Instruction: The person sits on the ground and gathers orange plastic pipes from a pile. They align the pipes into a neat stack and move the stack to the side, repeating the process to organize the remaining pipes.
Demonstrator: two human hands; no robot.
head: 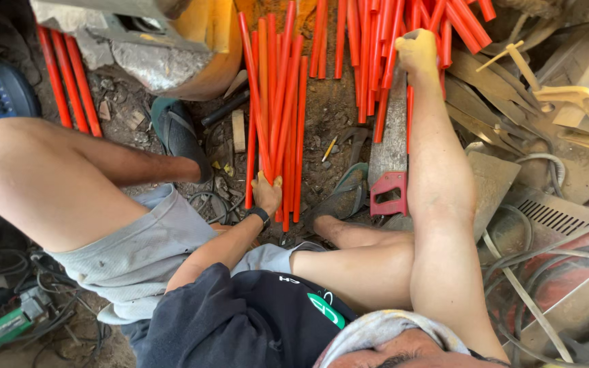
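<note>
Evidently light, stiff and smooth, the orange rods (277,116) suit near-end grips: left hand (266,194) fingers curl over their ends, right hand (417,53) fingers close around far rods.

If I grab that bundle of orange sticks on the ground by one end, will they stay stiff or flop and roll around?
The orange sticks look straight and thin, so probably stiff and light. They seem round and lie loose side by side, so some may roll or slip free. The left hand touches their near ends; the right hand grips others farther off.

Orange rods (277,109) bunched lengthwise on dirt, ends gripped.
</note>
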